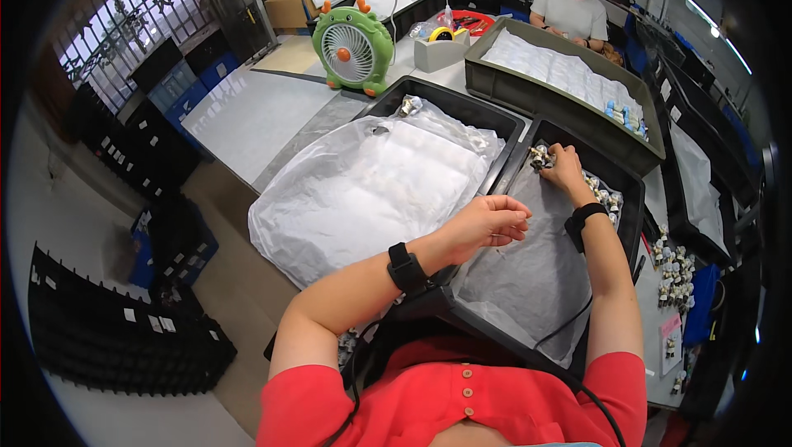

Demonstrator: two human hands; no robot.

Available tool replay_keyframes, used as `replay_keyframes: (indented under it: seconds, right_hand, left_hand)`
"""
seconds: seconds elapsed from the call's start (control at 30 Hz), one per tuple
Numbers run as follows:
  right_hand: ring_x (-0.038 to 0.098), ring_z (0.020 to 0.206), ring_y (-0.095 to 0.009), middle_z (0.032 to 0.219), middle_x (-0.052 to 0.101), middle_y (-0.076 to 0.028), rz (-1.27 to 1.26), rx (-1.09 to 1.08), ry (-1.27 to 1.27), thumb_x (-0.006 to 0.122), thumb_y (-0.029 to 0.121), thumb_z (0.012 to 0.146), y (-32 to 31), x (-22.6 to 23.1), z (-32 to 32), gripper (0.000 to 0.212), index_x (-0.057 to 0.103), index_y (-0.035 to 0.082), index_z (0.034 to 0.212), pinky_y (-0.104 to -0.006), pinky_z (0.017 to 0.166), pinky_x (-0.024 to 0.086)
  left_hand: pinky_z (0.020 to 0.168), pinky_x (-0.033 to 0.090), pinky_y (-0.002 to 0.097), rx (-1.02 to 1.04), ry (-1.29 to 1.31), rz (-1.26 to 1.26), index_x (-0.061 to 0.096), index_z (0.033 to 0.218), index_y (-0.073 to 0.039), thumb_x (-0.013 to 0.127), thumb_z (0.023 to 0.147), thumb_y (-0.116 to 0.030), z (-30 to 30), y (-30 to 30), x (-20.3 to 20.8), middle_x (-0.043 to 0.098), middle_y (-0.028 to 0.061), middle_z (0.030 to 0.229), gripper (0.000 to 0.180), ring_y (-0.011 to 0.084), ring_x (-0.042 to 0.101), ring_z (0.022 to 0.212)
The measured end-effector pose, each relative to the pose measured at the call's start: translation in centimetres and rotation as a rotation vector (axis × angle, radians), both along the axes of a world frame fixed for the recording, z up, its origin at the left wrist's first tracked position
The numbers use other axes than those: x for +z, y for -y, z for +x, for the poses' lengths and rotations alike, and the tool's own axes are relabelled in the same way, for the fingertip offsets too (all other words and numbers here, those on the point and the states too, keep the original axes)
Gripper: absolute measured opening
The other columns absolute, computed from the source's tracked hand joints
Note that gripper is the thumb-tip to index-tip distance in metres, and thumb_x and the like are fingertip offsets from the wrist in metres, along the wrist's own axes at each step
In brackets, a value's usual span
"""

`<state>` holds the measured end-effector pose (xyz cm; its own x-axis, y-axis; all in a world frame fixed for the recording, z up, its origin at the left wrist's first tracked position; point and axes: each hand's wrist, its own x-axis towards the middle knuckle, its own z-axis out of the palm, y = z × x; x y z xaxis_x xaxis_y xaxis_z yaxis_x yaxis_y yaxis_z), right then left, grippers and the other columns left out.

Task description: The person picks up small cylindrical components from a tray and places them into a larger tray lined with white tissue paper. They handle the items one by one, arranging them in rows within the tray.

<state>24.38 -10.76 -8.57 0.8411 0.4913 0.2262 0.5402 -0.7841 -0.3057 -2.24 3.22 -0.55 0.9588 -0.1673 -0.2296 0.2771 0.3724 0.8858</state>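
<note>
Red shirt [412,414] closest. Left hand [495,224] over the left side of the black tray [638,199], fingers loosely curled; can't tell if it's holding anything. Right hand [564,170] at the tray's far end, fingertips on small figures [539,156]; can't tell if clamped. More figures along the tray's right side, beside grey paper [528,290]. White sheets [371,191] left, green fan [355,49] beyond on the counter [247,121].

Sit bunched in the far left corner of the black tray [632,199] as small figures [539,156], whitish with dark and golden patches. Line the right side too, partly hidden. Share the tray with a crumpled white sheet [528,278] over its bottom.
</note>
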Motion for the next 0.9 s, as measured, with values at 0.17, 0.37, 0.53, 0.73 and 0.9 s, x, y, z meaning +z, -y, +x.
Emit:
replay_keyframes:
  seconds: [0.17, 0.37, 0.53, 0.73, 0.9]
  right_hand:
    - [0.052, 0.100, -0.036, 0.107, 0.047, -0.018, 0.057, 0.003, -0.036, 0.074, 0.018, 0.057, 0.3, 1.1, -0.5, 0.063, 0.048, 0.009, 0.114, -0.0408, 0.086, 0.045]
    - [0.053, 0.099, -0.030, 0.107, 0.047, -0.015, 0.439, 0.271, 0.166, 0.072, 0.013, 0.061, 0.8, 5.6, -3.9, 0.071, 0.044, 0.010, 0.126, -0.0367, 0.086, 0.045]
    - [0.052, 0.104, -0.020, 0.114, 0.049, -0.008, 0.659, 0.509, 0.050, 0.075, 0.008, 0.062, -0.3, 9.5, -11.2, 0.085, 0.034, 0.010, 0.136, -0.0319, 0.085, 0.044]
    - [0.051, 0.108, -0.023, 0.120, 0.049, -0.012, 0.696, 0.769, 0.108, 0.078, 0.005, 0.061, -0.8, 8.8, -14.8, 0.090, 0.031, 0.007, 0.137, -0.0342, 0.089, 0.043]
    - [0.050, 0.112, -0.025, 0.125, 0.048, -0.013, 0.771, 0.820, 0.099, 0.079, 0.003, 0.061, -0.8, 7.7, -14.8, 0.088, 0.032, 0.006, 0.136, -0.0347, 0.090, 0.044]
  left_hand:
    - [0.077, 0.045, 0.0239, -0.060, 0.047, 0.035, 0.058, 0.104, -0.009, 0.060, 0.087, -0.022, 0.2, 1.2, 2.3, 0.062, 0.0008, 0.092, 0.021, 0.0095, 0.059, 0.085]
    - [0.078, 0.045, 0.0251, 0.154, 0.134, 0.004, 0.055, 0.111, -0.007, 0.060, 0.087, -0.019, 0.8, 0.4, 0.9, 0.060, 0.0028, 0.099, 0.027, 0.0114, 0.059, 0.088]
    - [0.083, 0.044, 0.0269, 0.346, 0.212, -0.030, 0.036, 0.131, -0.006, 0.059, 0.088, -0.018, 1.5, -0.9, 0.3, 0.050, 0.0066, 0.117, 0.050, 0.0152, 0.054, 0.102]
    - [0.087, 0.046, 0.0277, 0.300, 0.397, -0.052, 0.029, 0.139, -0.008, 0.056, 0.088, -0.008, 2.1, -1.0, -0.1, 0.048, 0.0082, 0.120, 0.057, 0.0147, 0.054, 0.102]
    - [0.083, 0.047, 0.0252, 0.357, 0.476, 0.086, 0.037, 0.135, -0.007, 0.058, 0.086, -0.002, 1.8, -0.6, 0.3, 0.047, 0.0097, 0.118, 0.054, 0.0135, 0.057, 0.097]
